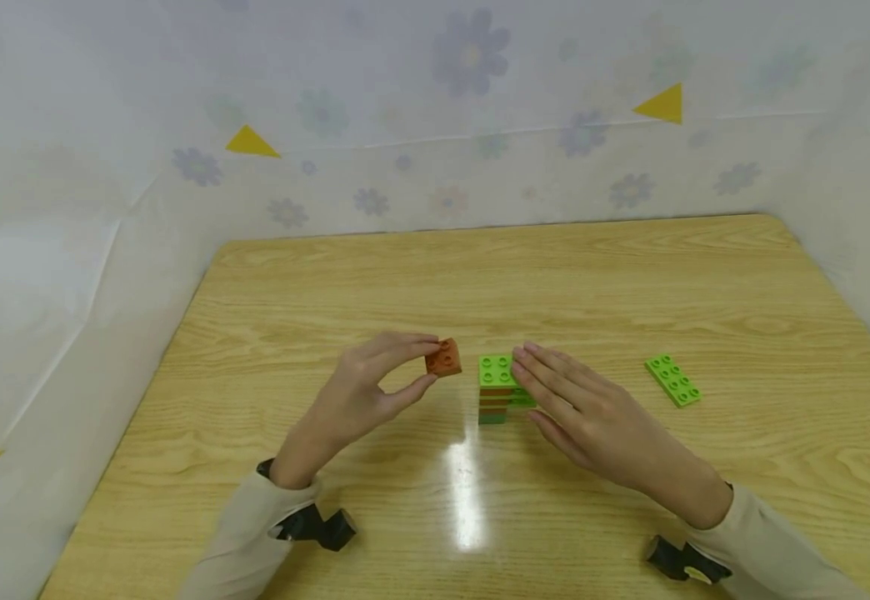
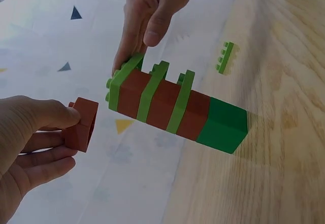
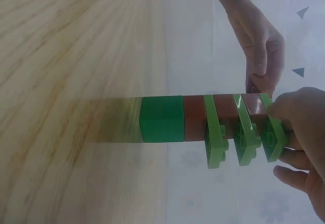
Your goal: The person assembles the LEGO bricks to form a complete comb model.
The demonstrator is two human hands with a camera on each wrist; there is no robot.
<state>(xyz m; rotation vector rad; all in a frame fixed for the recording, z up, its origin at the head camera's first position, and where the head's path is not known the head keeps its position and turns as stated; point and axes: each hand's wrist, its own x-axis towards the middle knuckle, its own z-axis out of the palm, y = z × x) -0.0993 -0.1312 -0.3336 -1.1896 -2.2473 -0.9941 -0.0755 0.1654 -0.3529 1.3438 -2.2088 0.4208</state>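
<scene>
A tower of toy building bricks (image 2: 200,117) stands upright on the table: a dark green brick (image 3: 162,119) at the base, then reddish-brown bricks alternating with light green plates that overhang to the right. My left hand (image 1: 360,383) pinches a reddish-brown studded brick (image 1: 444,358) between thumb and fingers, just left of the tower and apart from it. At the top, my right hand (image 1: 592,408) touches the overhanging part of the uppermost light green plate (image 1: 496,371) with nearly straight fingers, covering its right part. In the left wrist view the right thumb hangs away from the bricks.
Another light green plate (image 1: 673,381) lies loose on the wooden table (image 1: 435,283), to the right of the tower. Behind the table hangs a pale flowered sheet (image 1: 420,100) with yellow triangles. Both wrists wear black camera mounts.
</scene>
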